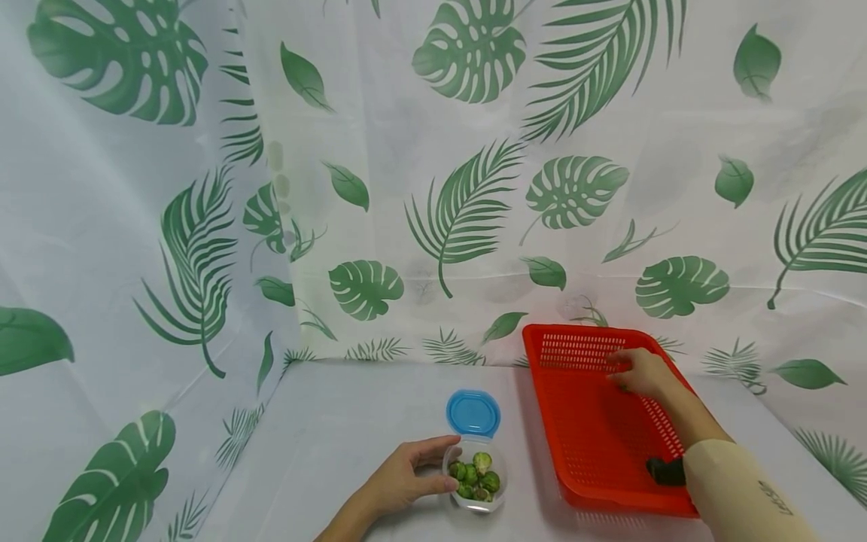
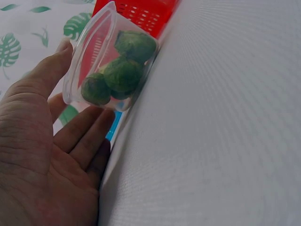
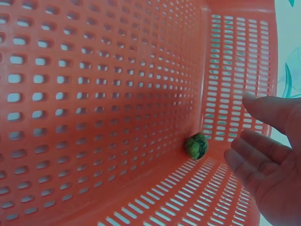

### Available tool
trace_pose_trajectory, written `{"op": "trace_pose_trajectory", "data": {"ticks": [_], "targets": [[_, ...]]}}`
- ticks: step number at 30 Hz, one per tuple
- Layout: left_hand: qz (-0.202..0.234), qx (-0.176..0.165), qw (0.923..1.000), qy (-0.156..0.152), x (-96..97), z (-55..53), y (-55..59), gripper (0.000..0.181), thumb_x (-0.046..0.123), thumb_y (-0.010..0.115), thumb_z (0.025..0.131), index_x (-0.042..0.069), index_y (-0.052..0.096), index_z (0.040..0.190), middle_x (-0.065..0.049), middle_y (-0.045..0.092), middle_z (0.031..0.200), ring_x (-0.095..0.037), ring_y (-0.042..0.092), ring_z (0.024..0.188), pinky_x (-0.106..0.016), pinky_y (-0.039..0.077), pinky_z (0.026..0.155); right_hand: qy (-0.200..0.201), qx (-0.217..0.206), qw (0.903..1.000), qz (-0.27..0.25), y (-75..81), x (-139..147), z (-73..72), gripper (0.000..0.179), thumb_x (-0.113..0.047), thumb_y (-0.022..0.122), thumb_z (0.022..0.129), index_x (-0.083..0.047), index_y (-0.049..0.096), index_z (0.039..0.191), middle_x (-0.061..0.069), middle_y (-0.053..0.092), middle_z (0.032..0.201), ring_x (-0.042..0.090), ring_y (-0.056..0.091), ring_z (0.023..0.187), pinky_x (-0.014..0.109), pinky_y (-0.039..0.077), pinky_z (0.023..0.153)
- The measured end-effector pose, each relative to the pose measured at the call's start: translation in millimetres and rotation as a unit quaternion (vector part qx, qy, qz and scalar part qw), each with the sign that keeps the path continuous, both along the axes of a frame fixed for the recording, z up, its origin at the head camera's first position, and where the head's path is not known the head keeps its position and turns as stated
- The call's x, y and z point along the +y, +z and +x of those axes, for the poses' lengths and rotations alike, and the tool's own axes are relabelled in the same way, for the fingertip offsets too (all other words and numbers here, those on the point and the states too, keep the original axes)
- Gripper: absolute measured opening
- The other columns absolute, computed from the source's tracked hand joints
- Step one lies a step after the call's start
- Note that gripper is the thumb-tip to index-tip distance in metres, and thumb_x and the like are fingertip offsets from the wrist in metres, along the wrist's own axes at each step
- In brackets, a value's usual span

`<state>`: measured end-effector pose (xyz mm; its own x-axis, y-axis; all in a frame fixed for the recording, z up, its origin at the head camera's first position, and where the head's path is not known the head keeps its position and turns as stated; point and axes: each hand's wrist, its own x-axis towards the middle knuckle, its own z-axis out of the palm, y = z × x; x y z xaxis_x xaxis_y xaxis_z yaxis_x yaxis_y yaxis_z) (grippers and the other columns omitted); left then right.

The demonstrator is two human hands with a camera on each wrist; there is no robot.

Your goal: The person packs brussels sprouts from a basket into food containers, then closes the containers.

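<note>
My left hand (image 1: pixel 406 476) holds a small clear plastic container (image 1: pixel 484 506) on the table, thumb on the near side and fingers at the far side. Several Brussels sprouts (image 1: pixel 482 462) lie in it, and its blue lid (image 1: pixel 473 413) is folded back behind. In the left wrist view the thumb meets the rim of the container (image 2: pixel 70 89). Over the red basket (image 1: pixel 582 429), my right hand (image 1: pixel 645 372) reaches in with fingers apart and nothing between them. One Brussels sprout (image 3: pixel 196 146) lies in the basket's corner, just off the fingertips.
The basket's slotted walls (image 3: pixel 237 70) rise around the right hand. A dark object (image 1: pixel 667 471) shows beside the right sleeve (image 1: pixel 738 489). White table surface (image 1: pixel 339 414) lies left of the container. Leaf-patterned sheets (image 1: pixel 379 226) hang behind and at the left.
</note>
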<state>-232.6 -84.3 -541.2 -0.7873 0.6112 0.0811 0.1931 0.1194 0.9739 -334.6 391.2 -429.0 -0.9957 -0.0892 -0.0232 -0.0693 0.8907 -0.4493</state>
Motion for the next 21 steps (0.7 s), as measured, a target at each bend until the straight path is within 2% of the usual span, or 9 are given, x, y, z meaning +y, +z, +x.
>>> {"op": "trace_pose_trajectory", "data": {"ticks": [4, 11, 14, 21], "targets": [[-0.001, -0.001, 1.0000, 0.002, -0.1, 0.5, 0.1, 0.055, 0.029, 0.077, 0.096, 0.032, 0.058, 0.148, -0.001, 0.063, 0.149, -0.011, 0.063, 0.131, -0.024, 0.049, 0.109, 0.002, -0.006, 1.0000, 0.002, -3.0, 3.2, -1.2, 0.052, -0.015, 0.076, 0.094, 0.012, 0.060, 0.135, 0.037, 0.064, 0.124, 0.029, 0.064, 0.087, 0.052, 0.059, 0.084], [-0.006, -0.003, 1.0000, 0.005, 0.2, 1.0, 0.1, 0.055, 0.030, 0.077, 0.096, 0.034, 0.058, 0.147, 0.001, 0.063, 0.148, -0.011, 0.063, 0.130, -0.026, 0.049, 0.110, 0.003, -0.039, 0.9993, 0.001, -7.6, 8.5, -0.3, 0.063, -0.019, 0.077, 0.094, 0.013, 0.052, 0.143, 0.040, 0.057, 0.136, 0.048, 0.059, 0.108, 0.064, 0.053, 0.094], [-0.009, -0.003, 0.9999, 0.006, 0.5, 1.1, 0.5, 0.055, 0.030, 0.077, 0.096, 0.035, 0.058, 0.147, 0.002, 0.063, 0.148, -0.011, 0.063, 0.130, -0.028, 0.050, 0.110, 0.011, -0.048, 0.9988, -0.002, -8.4, 9.3, 1.7, 0.061, -0.018, 0.076, 0.094, 0.013, 0.053, 0.142, 0.039, 0.058, 0.134, 0.048, 0.059, 0.109, 0.067, 0.051, 0.096], [-0.007, 0.002, 1.0000, 0.003, -0.1, 0.4, 0.6, 0.056, 0.030, 0.077, 0.097, 0.032, 0.057, 0.148, -0.002, 0.062, 0.149, -0.012, 0.063, 0.130, -0.028, 0.050, 0.109, 0.024, -0.059, 0.9980, 0.000, -10.2, 10.5, 2.5, 0.062, -0.017, 0.077, 0.093, 0.013, 0.052, 0.142, 0.034, 0.063, 0.123, 0.041, 0.058, 0.101, 0.067, 0.050, 0.096]]}}
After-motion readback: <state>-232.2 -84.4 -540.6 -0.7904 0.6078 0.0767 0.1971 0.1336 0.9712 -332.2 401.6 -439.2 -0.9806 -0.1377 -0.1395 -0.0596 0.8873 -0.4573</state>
